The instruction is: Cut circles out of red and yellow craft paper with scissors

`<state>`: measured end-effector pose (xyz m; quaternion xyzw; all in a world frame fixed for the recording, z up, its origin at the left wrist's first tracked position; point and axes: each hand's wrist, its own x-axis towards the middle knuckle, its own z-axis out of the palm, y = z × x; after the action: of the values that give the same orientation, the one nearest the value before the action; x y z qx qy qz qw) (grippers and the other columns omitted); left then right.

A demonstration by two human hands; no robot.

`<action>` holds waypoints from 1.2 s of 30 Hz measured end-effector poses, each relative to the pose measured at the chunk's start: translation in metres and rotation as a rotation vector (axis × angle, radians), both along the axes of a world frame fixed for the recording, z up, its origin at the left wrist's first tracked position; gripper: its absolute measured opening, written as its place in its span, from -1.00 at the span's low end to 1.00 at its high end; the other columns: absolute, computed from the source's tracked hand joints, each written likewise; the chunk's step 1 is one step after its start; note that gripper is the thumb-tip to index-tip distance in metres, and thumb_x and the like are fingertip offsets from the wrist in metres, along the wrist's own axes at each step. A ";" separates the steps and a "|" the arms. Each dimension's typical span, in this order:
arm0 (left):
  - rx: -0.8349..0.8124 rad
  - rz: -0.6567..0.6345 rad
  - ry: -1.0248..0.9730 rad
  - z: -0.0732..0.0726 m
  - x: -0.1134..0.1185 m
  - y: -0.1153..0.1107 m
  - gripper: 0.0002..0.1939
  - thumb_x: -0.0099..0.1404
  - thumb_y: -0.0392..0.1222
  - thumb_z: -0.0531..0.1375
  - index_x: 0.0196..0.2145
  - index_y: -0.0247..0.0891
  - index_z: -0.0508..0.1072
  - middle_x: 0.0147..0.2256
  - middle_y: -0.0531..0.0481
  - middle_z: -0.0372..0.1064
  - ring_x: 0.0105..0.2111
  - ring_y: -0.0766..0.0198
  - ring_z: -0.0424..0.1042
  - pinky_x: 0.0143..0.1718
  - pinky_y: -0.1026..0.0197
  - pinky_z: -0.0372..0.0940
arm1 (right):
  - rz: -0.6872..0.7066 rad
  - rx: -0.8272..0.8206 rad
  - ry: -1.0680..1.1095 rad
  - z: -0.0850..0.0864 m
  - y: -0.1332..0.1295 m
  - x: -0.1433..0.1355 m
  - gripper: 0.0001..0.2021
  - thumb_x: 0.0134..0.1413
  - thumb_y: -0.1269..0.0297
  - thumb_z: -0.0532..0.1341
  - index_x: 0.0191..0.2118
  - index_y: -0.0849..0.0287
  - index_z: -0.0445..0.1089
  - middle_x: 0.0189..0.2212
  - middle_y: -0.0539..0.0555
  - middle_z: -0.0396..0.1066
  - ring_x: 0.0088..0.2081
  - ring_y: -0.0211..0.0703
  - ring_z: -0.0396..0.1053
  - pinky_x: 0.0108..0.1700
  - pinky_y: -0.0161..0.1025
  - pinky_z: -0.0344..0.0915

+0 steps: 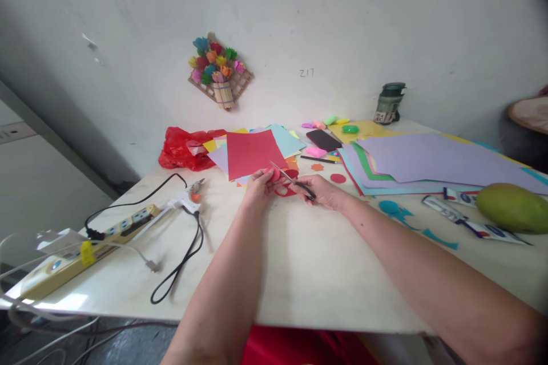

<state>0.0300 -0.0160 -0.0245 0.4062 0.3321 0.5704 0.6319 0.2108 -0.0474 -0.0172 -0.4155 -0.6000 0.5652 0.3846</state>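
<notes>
My left hand (258, 187) pinches a small piece of red paper (274, 174) above the middle of the table. In my right hand (321, 190) is a pair of scissors (305, 188) with dark handles, its blades pointing up and left beside the red piece. Whether the blades touch the paper I cannot tell. Red paper scraps (286, 190) lie beneath the hands. A red paper circle (338, 178) and an orange scalloped cutout (317, 167) rest to the right. Behind my left hand a red sheet (252, 151) tops several coloured papers.
A glue gun (186, 199) and power strip (128, 225) with looping cables sit left, near a red plastic bag (188, 148). Rightward are large coloured sheets (428, 159), blue scraps (389, 208), tubes (492, 232) and a green mango-like fruit (511, 208). A phone (324, 140) and bottle (389, 104) stay farther back.
</notes>
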 end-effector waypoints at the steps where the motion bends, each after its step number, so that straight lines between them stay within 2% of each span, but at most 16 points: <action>1: -0.005 -0.011 0.002 0.000 0.000 0.000 -0.75 0.04 -0.17 0.38 -0.45 -0.31 0.38 -0.46 -0.07 0.48 -0.40 0.15 0.55 -0.27 0.17 0.43 | -0.002 0.003 -0.007 0.001 0.000 0.000 -0.70 -0.16 0.09 0.35 -0.41 0.24 0.41 -0.72 -0.12 0.19 -0.71 -0.41 0.07 -0.69 -0.40 0.01; 5: -0.020 -0.026 -0.007 0.000 0.000 0.000 -0.76 0.01 -0.21 0.39 -0.45 -0.33 0.41 -0.44 -0.10 0.50 -0.38 0.14 0.55 -0.27 0.18 0.43 | -0.006 0.004 -0.003 0.001 -0.001 0.000 -0.68 -0.18 0.07 0.37 -0.40 0.24 0.41 -0.72 -0.12 0.20 -0.71 -0.41 0.08 -0.69 -0.40 0.02; 11: -0.012 0.037 -0.033 0.002 0.003 0.000 -0.80 0.03 -0.26 0.37 -0.49 -0.33 0.39 -0.47 -0.05 0.48 -0.41 0.20 0.54 -0.27 0.21 0.43 | 0.022 0.006 0.022 -0.007 0.004 0.002 -0.70 -0.08 0.10 0.32 -0.30 0.25 0.47 -0.70 -0.12 0.19 -0.70 -0.40 0.08 -0.69 -0.41 0.03; 15: -0.006 0.024 -0.042 0.002 0.002 0.000 -0.79 0.02 -0.25 0.38 -0.49 -0.32 0.38 -0.45 -0.04 0.48 -0.40 0.20 0.55 -0.28 0.20 0.43 | 0.029 0.019 0.025 -0.010 0.006 0.003 -0.70 -0.07 0.08 0.32 -0.32 0.24 0.46 -0.69 -0.11 0.21 -0.69 -0.39 0.10 -0.69 -0.40 0.05; 23: -0.014 -0.015 -0.032 0.003 0.004 -0.002 -0.79 0.01 -0.24 0.38 -0.49 -0.32 0.40 -0.45 -0.07 0.49 -0.38 0.16 0.55 -0.23 0.15 0.43 | 0.000 0.017 -0.024 -0.004 0.001 0.002 -0.67 0.00 0.01 0.28 -0.35 0.24 0.40 -0.69 -0.10 0.23 -0.70 -0.40 0.12 -0.67 -0.39 0.05; 30: -0.025 -0.029 -0.035 0.005 0.006 -0.004 -0.79 -0.01 -0.26 0.38 -0.51 -0.31 0.39 -0.46 -0.07 0.49 -0.39 0.17 0.54 -0.29 0.19 0.43 | 0.009 0.041 -0.011 -0.009 0.005 0.002 -0.65 -0.02 -0.01 0.28 -0.39 0.24 0.38 -0.68 -0.10 0.23 -0.69 -0.41 0.10 -0.67 -0.39 0.03; 36: -0.036 -0.024 -0.035 0.005 0.006 -0.005 -0.76 0.00 -0.26 0.38 -0.51 -0.30 0.35 -0.47 -0.06 0.49 -0.41 0.17 0.54 -0.31 0.19 0.43 | 0.009 0.051 -0.004 -0.011 0.006 0.003 -0.64 -0.02 0.00 0.29 -0.32 0.25 0.40 -0.68 -0.12 0.21 -0.69 -0.41 0.10 -0.67 -0.41 0.03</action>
<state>0.0358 -0.0207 -0.0193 0.3889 0.3262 0.5637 0.6516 0.2140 -0.0419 -0.0283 -0.4040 -0.6167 0.5507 0.3915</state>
